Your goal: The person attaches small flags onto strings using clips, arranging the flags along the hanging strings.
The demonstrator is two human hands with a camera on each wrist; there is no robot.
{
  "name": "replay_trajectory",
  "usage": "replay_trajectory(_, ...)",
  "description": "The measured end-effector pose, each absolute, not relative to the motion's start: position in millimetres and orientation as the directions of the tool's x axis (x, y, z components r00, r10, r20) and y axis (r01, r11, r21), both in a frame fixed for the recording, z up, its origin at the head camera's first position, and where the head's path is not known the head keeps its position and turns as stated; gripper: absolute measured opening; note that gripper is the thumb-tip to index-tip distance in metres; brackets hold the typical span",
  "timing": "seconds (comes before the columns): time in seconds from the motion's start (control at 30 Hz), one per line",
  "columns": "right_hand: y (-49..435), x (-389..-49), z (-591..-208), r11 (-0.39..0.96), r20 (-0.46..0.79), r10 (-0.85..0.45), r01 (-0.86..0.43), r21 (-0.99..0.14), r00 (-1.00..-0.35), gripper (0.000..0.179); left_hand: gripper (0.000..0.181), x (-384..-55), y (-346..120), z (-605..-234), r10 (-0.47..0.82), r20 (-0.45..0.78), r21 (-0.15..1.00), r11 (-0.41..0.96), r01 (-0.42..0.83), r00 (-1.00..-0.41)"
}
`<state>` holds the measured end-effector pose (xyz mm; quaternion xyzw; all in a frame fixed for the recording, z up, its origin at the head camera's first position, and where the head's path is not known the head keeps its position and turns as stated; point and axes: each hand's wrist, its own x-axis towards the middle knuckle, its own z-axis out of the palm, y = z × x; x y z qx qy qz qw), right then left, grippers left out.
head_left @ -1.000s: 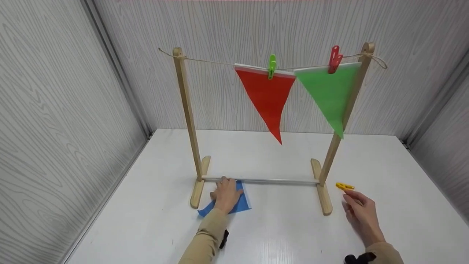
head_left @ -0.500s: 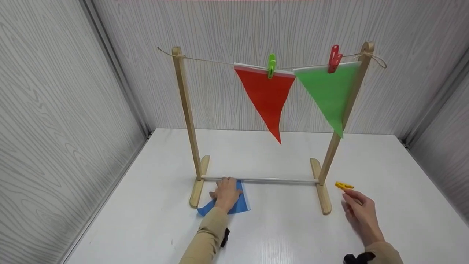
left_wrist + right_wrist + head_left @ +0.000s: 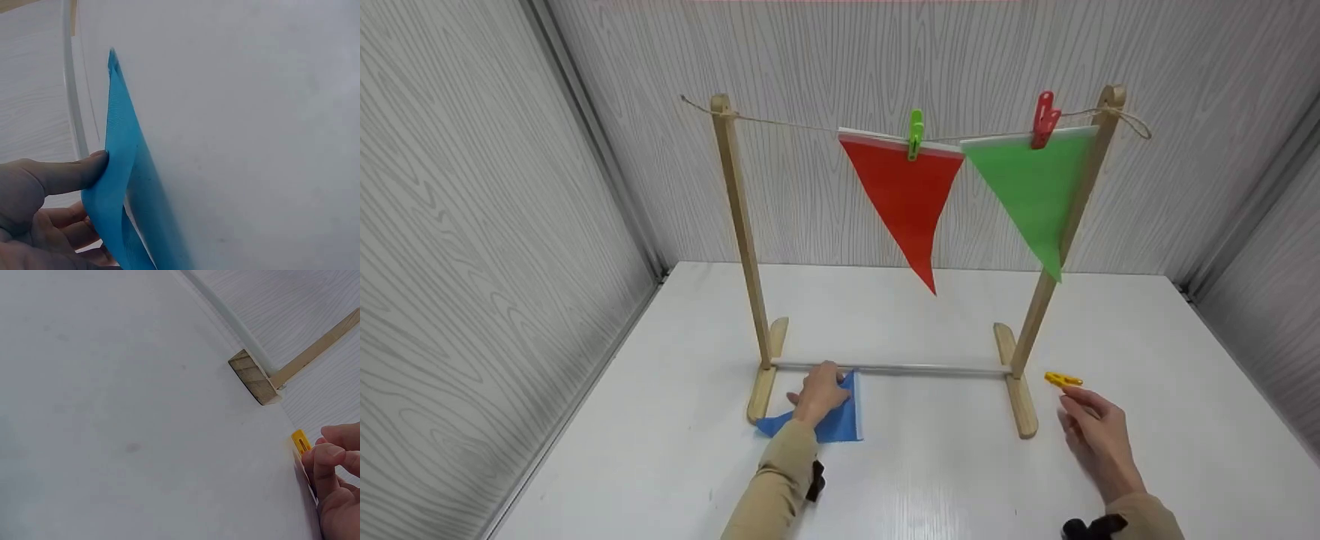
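Observation:
In the head view my left hand (image 3: pixel 819 394) holds a blue triangular flag (image 3: pixel 840 420) near the tabletop, beside the left foot of a wooden stand (image 3: pixel 742 232). The left wrist view shows the thumb on one face of the cloth flag (image 3: pixel 121 163) and fingers behind it; the cloth is bent and partly lifted. My right hand (image 3: pixel 1099 431) is right of the stand, thumb and forefinger curled at a yellow clothespin (image 3: pixel 1063 379). They appear to pinch its near end, and in the right wrist view they hide part of the clothespin (image 3: pixel 300 441).
A string (image 3: pixel 787 122) runs between the posts. A red flag (image 3: pixel 904 195) hangs from it under a green clothespin (image 3: pixel 915 135), and a green flag (image 3: pixel 1035 187) under a red clothespin (image 3: pixel 1044 120). A white rod (image 3: pixel 930 368) joins the stand's feet.
My left hand has shifted slightly left and turned, and its fingers have gathered the blue flag, which has turned and slid left. My right hand and the yellow clothespin have hardly moved.

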<state>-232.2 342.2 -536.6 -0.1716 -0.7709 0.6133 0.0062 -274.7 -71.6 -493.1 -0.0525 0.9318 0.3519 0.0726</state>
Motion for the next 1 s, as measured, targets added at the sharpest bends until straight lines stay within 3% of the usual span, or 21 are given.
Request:
replay_trajectory(0.5, 342, -231, -535, 0.137, -0.215, 0.258, 0.256, -0.957, -0.942, 0.051, 0.029, -279, -86, -488, 0.055, -0.218, 0.713, 0.691, -0.121, -0.974)
replay_trajectory(0.73, 343, -233, -538, 0.163, -0.199, 0.256, 0.245, -0.956, -0.946, 0.05, 0.014, -281, -91, -487, 0.073, -0.211, 0.753, 0.648, -0.114, -0.975)
replay_trajectory(0.87, 344, -234, -538, 0.15, -0.215, 0.25, 0.257, -0.955, -0.944, 0.05, 0.02, -280, -93, -486, 0.079, -0.202, 0.793, 0.598, -0.116, -0.976)
replay_trajectory(1.0, 343, -234, -538, 0.165, -0.207, 0.254, 0.253, -0.953, -0.945, 0.05, 0.048, -276, -95, -485, 0.04, -0.221, 0.813, 0.56, -0.162, -0.974)
